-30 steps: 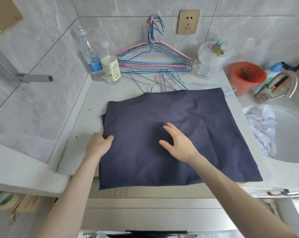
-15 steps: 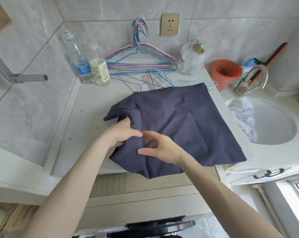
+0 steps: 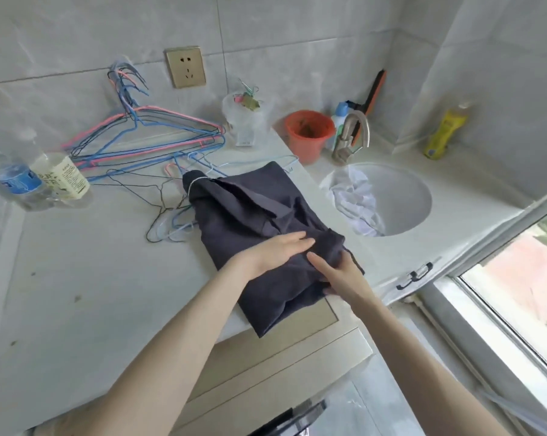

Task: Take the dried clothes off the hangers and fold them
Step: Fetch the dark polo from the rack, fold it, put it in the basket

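A dark navy garment (image 3: 259, 215) lies on the white counter (image 3: 92, 278), folded into a narrow strip that hangs slightly over the front edge. My left hand (image 3: 275, 251) rests flat on top of its right part, fingers stretched out together. My right hand (image 3: 338, 273) is at the garment's right edge, fingers on the cloth and thumb tucked at the lower fold, pinching it. A bundle of pink, blue and black wire hangers (image 3: 146, 143) leans against the back wall, and a few loose hangers (image 3: 168, 215) lie just left of the garment.
A sink (image 3: 404, 196) on the right holds crumpled white cloth (image 3: 357, 199), with a faucet (image 3: 350, 136) and an orange bucket (image 3: 308, 133) behind. Two bottles (image 3: 45, 180) stand far left. A plastic bag with clips (image 3: 243, 118) and a yellow bottle (image 3: 443, 133) stand at the back.
My left hand carried the garment's left side over to the right, folding the wide cloth into a narrow strip. My right hand shifted to the right edge. The view swung right.
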